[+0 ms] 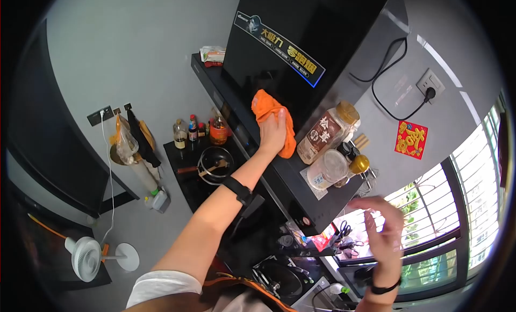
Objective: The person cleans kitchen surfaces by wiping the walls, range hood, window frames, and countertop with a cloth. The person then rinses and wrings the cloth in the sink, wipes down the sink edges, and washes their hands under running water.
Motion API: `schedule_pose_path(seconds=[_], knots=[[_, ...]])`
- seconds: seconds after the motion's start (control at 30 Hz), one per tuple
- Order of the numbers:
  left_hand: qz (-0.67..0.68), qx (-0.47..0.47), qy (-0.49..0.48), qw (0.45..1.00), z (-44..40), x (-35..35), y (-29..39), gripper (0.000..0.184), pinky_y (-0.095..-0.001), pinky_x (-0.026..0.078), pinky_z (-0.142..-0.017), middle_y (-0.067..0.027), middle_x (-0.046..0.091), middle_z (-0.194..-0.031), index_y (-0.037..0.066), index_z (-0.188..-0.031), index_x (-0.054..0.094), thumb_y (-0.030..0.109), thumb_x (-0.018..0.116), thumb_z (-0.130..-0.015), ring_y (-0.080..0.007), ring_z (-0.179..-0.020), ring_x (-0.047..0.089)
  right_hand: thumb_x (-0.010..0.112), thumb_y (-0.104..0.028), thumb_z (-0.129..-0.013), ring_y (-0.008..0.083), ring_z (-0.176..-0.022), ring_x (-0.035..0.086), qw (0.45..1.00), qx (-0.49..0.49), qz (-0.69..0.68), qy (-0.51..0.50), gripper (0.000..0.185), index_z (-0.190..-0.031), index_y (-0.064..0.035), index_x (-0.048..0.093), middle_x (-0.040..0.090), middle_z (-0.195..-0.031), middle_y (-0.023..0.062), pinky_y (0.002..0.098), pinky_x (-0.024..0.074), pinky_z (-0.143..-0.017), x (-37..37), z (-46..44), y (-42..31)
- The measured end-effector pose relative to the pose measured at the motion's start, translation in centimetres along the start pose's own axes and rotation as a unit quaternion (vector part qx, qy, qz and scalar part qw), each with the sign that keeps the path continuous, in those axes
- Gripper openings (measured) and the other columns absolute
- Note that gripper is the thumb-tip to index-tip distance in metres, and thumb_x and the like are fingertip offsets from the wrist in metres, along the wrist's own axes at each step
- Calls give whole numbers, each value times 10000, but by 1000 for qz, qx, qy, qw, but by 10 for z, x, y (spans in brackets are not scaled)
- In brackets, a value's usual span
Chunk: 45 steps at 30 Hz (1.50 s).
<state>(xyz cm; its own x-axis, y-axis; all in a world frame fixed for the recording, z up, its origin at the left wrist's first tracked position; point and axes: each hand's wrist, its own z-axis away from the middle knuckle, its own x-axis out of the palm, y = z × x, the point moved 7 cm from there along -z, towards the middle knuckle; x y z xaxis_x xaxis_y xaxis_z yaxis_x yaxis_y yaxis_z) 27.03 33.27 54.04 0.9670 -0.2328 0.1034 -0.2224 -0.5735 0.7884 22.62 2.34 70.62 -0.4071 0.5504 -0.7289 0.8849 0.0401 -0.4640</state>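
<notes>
Right hand (384,231) midair near shelf edge (329,212), left hand (272,135) gripping orange cloth (264,102)

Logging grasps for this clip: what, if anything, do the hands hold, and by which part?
The left hand holds an orange cloth by its middle; the right hand holds nothing.

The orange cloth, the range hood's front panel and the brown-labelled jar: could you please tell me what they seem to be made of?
Orange cloth: soft-looking matte fabric, judging by its loose folds.
Front panel: glossy black glass or coated metal, perhaps, given the faint reflections.
Brown-labelled jar: clear plastic or glass, see-through beside its label; the gold-coloured lid could be plastic or metal.
</notes>
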Motion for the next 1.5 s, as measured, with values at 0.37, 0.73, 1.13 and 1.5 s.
schedule_pose_path(seconds=[0.37, 0.73, 1.13, 1.5], knots=[[-42, 176, 118, 976, -171, 12, 148, 512, -469, 426, -896, -274, 618, -1035, -48, -990, 615, 416, 400, -966, -424, -993, 577, 571, -47, -872, 137, -567, 527, 978, 179, 32, 100, 112, -900, -14, 674, 558, -669, 72, 282, 409, -534, 78, 84, 150], [17, 445, 46, 894, -291, 43, 317, 565, -427, 288, -1093, -294, 383, -1391, -55, -1225, 528, 416, 446, -924, -390, -1326, 344, 584, -17, -833, 204, -507, 506, 987, 93, 73, 111, 90, -848, -23, 672, 527, -626, 92, 325, 385, -470, 98, 77, 163], [118, 223, 116, 961, -397, -6, 55, 67, -300, 485, -494, -56, 587, -724, 41, -861, 609, 87, 565, -878, -140, -553, 580, 567, 24, -744, 291, -562, 498, 991, 26, 92, 94, 75, -778, -21, 617, 498, -627, 109, 397, 392, -515, 104, 71, 161], [-278, 47, 21, 959, -182, -66, -193, 284, -424, 447, -882, -176, 617, -1058, 89, -1166, 549, 151, 486, -896, -368, -1023, 584, 489, 30, -802, 336, -671, 524, 993, 13, 95, 71, 103, -815, 9, 589, 559, -738, 159, 413, 403, -601, 107, 67, 158]])
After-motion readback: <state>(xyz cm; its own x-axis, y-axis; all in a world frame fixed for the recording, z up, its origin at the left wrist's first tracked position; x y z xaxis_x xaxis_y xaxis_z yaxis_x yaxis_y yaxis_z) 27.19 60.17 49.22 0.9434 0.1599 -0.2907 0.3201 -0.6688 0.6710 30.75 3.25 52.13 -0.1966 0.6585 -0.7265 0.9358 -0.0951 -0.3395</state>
